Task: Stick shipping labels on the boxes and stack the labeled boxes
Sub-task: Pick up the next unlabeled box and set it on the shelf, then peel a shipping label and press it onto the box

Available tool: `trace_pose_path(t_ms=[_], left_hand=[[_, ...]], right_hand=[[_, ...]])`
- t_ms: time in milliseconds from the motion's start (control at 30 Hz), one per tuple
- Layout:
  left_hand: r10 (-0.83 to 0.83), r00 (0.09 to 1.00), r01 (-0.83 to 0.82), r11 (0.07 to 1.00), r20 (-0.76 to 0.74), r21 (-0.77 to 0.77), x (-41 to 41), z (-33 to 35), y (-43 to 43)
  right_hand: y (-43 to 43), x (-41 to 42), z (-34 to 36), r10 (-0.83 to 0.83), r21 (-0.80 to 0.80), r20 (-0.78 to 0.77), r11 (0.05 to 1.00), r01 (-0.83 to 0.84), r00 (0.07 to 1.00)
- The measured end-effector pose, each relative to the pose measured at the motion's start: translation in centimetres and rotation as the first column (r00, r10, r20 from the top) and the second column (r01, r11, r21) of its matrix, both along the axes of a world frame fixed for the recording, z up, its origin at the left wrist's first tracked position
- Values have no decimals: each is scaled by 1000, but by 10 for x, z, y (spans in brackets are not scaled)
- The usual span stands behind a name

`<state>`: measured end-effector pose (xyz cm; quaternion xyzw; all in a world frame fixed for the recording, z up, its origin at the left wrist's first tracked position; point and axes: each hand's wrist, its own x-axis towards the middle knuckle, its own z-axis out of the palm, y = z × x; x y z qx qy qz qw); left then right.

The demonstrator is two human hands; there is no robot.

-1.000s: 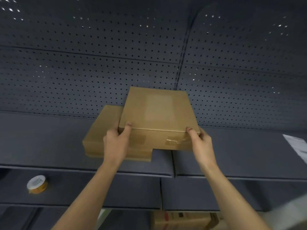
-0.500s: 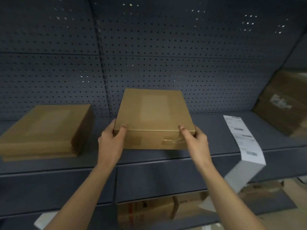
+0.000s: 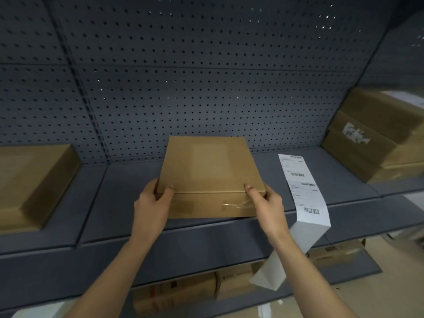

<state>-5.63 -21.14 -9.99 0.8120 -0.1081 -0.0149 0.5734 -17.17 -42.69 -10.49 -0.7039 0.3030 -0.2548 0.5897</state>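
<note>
A flat brown cardboard box sits at the middle of the grey shelf, with clear tape on its front face. My left hand grips its near left corner, thumb on the top. My right hand grips the near right corner the same way. A strip of white shipping labels with barcodes lies on the shelf just right of the box and hangs over the shelf's front edge. Another brown box rests on the shelf at the far left.
A stack of brown boxes stands at the right end of the shelf. A perforated grey back panel rises behind. More cartons sit on the lower level under the shelf.
The box in my hands has travelled right, away from the left box, and come down onto the shelf beside the label strip. My view has turned right, bringing the right stack into sight.
</note>
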Motion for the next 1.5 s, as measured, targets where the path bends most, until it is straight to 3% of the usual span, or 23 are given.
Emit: trace_pose_path(t_ms=[600, 1200, 1333, 1500], left_hand=[[58, 998, -59, 998, -38, -5, 32, -16, -41], [258, 964, -253, 964, -63, 84, 19, -32, -82], [302, 953, -302, 943, 25, 139, 17, -30, -83], [309, 862, -429, 867, 402, 254, 8, -15, -89]], right_hand=[[-48, 56, -15, -10, 2, -118, 1000, 10, 993], [-96, 54, -32, 288, -83, -185, 948, -307, 940], [-101, 51, -26, 323, -98, -225, 931, -352, 919], [-111, 39, -23, 279, -129, -194, 943, -307, 940]])
